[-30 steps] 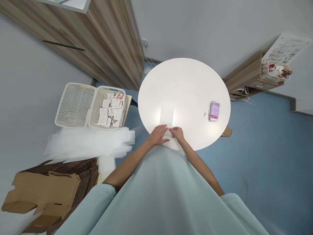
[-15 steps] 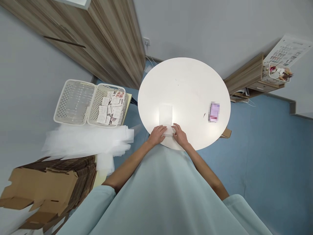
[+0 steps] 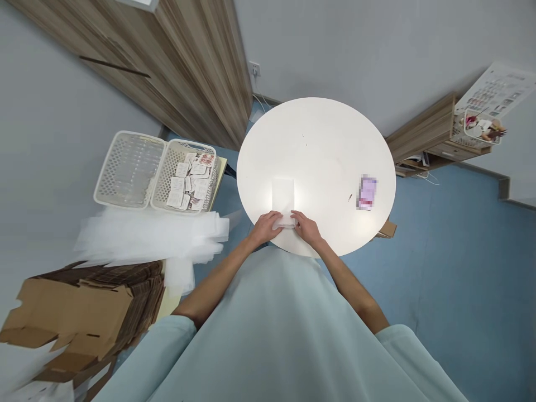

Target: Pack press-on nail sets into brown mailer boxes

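Note:
A white, thin, packing-foam-like sheet (image 3: 283,194) lies flat near the front edge of the round white table (image 3: 326,134). Its near end looks folded or rolled over into a thicker band. My left hand (image 3: 267,226) grips that band at its left corner, fingers curled on top and thumb at the near side. On the opposite corner, my right hand (image 3: 306,228) pinches the band in the same way. Whether anything is wrapped inside the fold cannot be seen. A blurred purple rectangular item (image 3: 367,193) rests on the right part of the table.
To the left, an opened white plastic basket (image 3: 161,173) holds many small white packets. Below it lie a pile of translucent white sheets (image 3: 154,234) and a stack of flattened cardboard boxes (image 3: 79,312). A wooden cabinet (image 3: 201,67) stands behind left, a low shelf (image 3: 431,131) at right.
The sheet's near end has turned over a little and moved away from me, into a thicker band. Both hands have shifted slightly with it, and the camera view has moved a bit.

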{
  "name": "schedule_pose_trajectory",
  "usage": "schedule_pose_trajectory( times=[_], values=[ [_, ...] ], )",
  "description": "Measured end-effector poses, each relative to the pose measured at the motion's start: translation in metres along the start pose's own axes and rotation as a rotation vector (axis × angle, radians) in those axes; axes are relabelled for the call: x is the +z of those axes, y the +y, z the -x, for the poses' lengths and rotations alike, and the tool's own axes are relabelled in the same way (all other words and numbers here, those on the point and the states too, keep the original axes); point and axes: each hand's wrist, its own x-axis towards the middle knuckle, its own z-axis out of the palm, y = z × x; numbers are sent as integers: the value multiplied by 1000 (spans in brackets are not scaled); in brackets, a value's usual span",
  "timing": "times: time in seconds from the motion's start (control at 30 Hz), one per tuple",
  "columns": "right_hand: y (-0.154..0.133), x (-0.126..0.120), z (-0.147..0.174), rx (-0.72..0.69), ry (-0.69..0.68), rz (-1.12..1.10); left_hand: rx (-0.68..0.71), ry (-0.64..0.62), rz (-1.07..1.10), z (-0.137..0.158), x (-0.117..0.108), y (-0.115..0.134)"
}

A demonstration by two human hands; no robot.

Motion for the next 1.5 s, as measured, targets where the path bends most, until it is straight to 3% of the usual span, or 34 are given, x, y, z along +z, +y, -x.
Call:
schedule_pose_trajectory(
  times=[0.2, 0.47, 0.67, 0.8, 0.87, 1.0, 1.07, 1.27, 1.5],
  values=[
    [1, -4, -11, 88, -6, -91, -150, 50, 87, -9, -7, -3],
    [-3, 3, -34, 195, 129, -158, -489, 259, 269, -25, -2, 1],
    [-5, 7, -49, 357, 181, -172, -569, 371, 233, -36, 9, 6],
    [-9, 7, -51, 405, 195, -155, -528, 442, 91, -37, 10, 7],
    [-12, 5, -51, 377, 201, -99, -436, 441, -12, -37, 7, 8],
    [-17, -1, -53, 88, 185, 67, -142, 284, -163, -44, -1, 12],
    [-16, -3, -55, -58, 130, 135, -60, 204, -188, -51, -4, 13],
    [-7, -3, -55, -111, 79, 241, 29, 114, -151, -57, -8, 4],
    [-1, 12, -21, -148, 64, 171, 79, 70, -78, -18, 3, -3]
  ],
)
